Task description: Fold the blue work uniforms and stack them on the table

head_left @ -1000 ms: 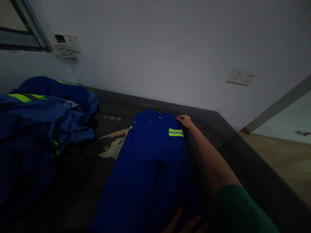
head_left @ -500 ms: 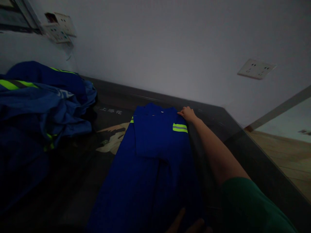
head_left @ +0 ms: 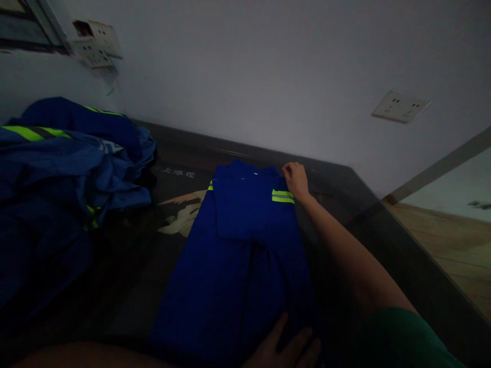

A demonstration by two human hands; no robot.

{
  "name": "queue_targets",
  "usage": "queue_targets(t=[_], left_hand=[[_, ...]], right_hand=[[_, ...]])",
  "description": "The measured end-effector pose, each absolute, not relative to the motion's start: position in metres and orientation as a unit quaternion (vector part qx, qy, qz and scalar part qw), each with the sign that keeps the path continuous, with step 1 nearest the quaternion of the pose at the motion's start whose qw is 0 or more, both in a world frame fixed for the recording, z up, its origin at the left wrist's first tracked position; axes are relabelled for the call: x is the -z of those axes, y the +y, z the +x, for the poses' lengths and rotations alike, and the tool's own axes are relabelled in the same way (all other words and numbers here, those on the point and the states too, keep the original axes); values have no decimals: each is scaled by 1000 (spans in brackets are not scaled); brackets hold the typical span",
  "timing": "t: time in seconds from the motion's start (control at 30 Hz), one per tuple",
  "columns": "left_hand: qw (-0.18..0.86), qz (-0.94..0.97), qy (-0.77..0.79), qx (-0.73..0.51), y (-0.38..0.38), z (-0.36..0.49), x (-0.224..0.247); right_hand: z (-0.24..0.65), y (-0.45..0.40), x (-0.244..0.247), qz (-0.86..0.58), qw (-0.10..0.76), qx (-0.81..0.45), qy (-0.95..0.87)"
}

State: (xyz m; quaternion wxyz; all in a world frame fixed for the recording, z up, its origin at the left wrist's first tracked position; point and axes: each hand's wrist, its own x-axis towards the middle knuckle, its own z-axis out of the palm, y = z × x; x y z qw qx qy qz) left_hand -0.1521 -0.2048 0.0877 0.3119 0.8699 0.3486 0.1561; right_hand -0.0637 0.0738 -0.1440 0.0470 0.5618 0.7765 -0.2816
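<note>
The right hand (head_left: pixel 296 180) curled at one shoulder of the blue garment (head_left: pixel 245 214), grip unclear, while the left hand (head_left: pixel 286 350) lay splayed lower down.

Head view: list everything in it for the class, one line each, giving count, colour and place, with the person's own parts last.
Garment: 1, blue with yellow-green and grey bands, centre, lying on the surface
Clothes pile: 1, blues with yellow-green bands, left; number of pieces unclear
Surface: 1, dark, under garment and pile
Lettering: 1 row, white, on the surface left of the collar
Print: 1, tan and cream, below the lettering
Sockets: 3, white, two upper left, one right
Plate: 1, too dim for colour, far right
Window: 1, dark-framed, upper left
Wall: greyish white, behind
Floor: tan, right
Sleeve: 1, green, lower right
Right hand: 1, bare, at the garment's shoulder
Left hand: 1, bare, bottom, over the garment
</note>
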Motion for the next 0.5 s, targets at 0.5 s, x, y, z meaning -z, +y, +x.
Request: queue_targets(t=[0.5], left_hand=[[552,627,543,90,-106,-253,-128]], right_hand=[[-74,-5,-32,110,117,442,883]])
